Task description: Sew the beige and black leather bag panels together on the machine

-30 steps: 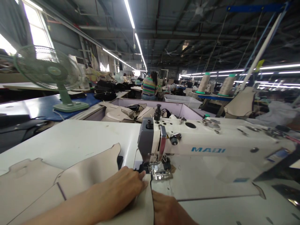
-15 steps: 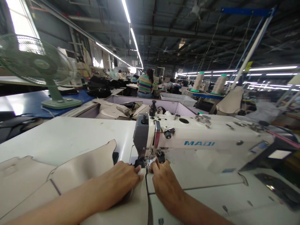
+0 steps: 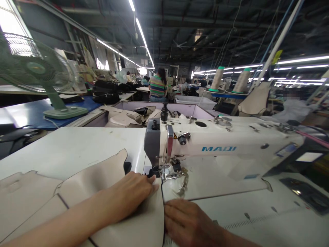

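Note:
A beige leather-like panel (image 3: 144,223) with a dark edge lies under the needle end of a white sewing machine (image 3: 218,140). My left hand (image 3: 136,190) is closed on the panel just left of the presser foot, its fingertips close to the needle area (image 3: 164,175). Lower down, my right hand (image 3: 186,219) pinches the panel's dark right edge, its fingers pressed together. Between that hand and the machine head, a curved metal attachment (image 3: 183,181) sticks out to the right of the needle. The panel's left part spreads out under my left forearm.
A green fan (image 3: 52,89) stands on a blue table at left. Behind the machine, a lilac-walled bin (image 3: 196,111) contains beige pieces. Thread cones (image 3: 217,79) stand at back right. A person in a striped shirt (image 3: 157,85) is farther off.
My right hand has left the needle area and come down towards me to the panel's edge, uncovering the metal attachment. My left hand stays nearly in place. The view has shifted slightly.

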A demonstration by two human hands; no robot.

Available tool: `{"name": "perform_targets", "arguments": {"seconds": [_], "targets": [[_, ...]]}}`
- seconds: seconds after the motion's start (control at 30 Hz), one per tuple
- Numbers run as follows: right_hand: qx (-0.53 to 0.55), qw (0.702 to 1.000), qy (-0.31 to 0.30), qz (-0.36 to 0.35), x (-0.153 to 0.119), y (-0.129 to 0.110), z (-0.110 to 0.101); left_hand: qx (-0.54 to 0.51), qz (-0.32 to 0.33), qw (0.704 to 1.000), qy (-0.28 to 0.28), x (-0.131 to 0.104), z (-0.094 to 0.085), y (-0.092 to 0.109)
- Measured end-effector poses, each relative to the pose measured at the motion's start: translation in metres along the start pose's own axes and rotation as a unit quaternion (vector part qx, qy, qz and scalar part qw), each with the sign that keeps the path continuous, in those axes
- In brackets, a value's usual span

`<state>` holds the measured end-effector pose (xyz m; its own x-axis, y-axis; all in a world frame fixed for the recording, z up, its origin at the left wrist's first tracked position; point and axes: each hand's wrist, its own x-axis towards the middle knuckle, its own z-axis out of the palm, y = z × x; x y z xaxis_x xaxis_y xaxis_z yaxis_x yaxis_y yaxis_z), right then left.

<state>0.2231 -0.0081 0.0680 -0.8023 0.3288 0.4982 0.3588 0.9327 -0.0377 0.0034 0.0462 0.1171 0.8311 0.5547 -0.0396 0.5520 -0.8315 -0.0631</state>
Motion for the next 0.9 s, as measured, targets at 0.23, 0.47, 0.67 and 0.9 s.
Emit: {"name": "perform_targets", "arguments": {"seconds": [0.23,0.47,0.67,0.9], "targets": [[0.012,0.975,0.218,-0.035,0.006,0.013,0.065,-0.006,-0.018,0.999,-0.026,-0.008,-0.018,0.01],[-0.094,0.979,0.178,-0.039,-0.007,0.016,0.089,-0.058,-0.04,0.997,-0.043,-0.012,-0.036,0.014],[-0.143,0.973,0.176,-0.039,-0.005,0.019,0.09,-0.05,-0.042,0.998,-0.009,-0.011,-0.032,0.014],[-0.112,0.968,0.222,-0.035,0.003,0.014,0.081,-0.045,-0.03,0.998,0.009,-0.01,-0.033,0.013]]}}
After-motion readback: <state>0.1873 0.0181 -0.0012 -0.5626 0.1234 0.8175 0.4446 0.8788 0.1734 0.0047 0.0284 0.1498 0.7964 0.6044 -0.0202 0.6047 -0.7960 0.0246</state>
